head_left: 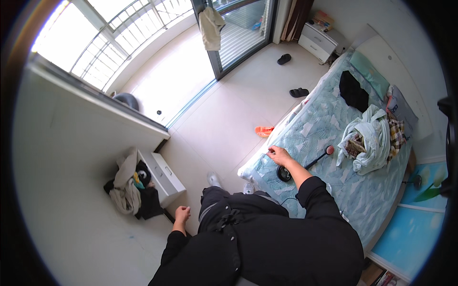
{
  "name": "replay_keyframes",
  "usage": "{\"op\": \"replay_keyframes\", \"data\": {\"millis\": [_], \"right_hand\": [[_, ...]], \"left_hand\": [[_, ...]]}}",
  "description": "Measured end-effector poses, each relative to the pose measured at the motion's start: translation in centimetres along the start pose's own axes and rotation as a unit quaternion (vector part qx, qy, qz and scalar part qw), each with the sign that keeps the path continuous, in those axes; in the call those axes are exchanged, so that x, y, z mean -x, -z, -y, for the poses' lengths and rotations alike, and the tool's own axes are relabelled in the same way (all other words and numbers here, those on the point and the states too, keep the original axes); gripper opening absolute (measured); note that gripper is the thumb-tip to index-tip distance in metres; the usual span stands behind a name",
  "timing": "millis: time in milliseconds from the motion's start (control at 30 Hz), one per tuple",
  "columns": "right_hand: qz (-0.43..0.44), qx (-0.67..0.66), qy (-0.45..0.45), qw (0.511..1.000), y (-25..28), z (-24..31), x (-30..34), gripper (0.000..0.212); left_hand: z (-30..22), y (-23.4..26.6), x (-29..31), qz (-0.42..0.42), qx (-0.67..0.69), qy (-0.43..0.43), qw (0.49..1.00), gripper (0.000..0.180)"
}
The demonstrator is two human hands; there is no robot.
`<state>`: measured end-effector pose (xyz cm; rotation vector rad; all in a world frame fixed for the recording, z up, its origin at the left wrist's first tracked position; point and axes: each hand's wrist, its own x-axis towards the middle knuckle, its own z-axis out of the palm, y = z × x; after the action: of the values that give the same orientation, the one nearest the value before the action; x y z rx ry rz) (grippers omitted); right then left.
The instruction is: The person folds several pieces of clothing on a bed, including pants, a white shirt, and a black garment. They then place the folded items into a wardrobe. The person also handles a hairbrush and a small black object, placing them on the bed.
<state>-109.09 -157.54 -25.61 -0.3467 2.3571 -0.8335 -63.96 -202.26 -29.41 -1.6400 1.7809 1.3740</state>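
Observation:
My right hand [280, 156] reaches out over the near edge of the bed [267, 167], its fingers bent and slightly apart, with nothing visible in them. Beside its wrist, on the pale blue patterned bed cover, lies a black rod [316, 161] with a pink round end and a black disc near its other end; my forearm covers part of it. My left hand [182, 214] hangs by my left hip, fingers curled in and holding nothing that I can see. The nearest thing to it is a white and grey drawer cabinet [167, 178].
Clothes [131, 188] are heaped on the cabinet. A crumpled light-blue cloth [369, 138], a black garment [354, 90] and a green pillow [371, 71] lie on the bed. An orange shoe [264, 131] and black slippers [299, 92] are on the floor. A sliding door [217, 62] opens onto a balcony.

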Motion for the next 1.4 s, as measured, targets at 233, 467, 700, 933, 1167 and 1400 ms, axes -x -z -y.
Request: {"op": "replay_keyframes", "data": {"millis": [233,467,700,933,1167,1400], "right_hand": [[0.043,0.003,-0.079,0.996,1.4,2.5,-5.4,0.052],[0.024,0.033,-0.36,0.932,2.2,-0.1,-4.5,0.058],[-0.064,-0.051,-0.42,0.904,1.7,-0.5,-2.1,0.056],[-0.065,-0.117,-0.446,0.885,3.5,-4.3,-7.6,0.057],[-0.088,-0.089,-0.416,0.901,15.8,-8.4,-19.1,0.057],[-0.227,-0.117,-0.308,0.917,27.4,-9.5,-27.2,0.05]], "left_hand": [[-10.6,4.3,-11.8,0.146,-0.044,0.025,0.988,0.031],[-33.7,9.9,-24.1,0.069,-0.263,-0.144,0.952,0.036],[-58.5,2.3,-32.2,0.094,-0.333,-0.307,0.887,0.031],[-73.2,-11.5,-30.1,0.205,-0.319,-0.403,0.833,0.03],[-81.5,-15.5,-29.0,0.173,-0.409,-0.39,0.806,0.034],[-89.0,-22.0,-31.9,0.165,-0.455,-0.305,0.82,0.039]]}}
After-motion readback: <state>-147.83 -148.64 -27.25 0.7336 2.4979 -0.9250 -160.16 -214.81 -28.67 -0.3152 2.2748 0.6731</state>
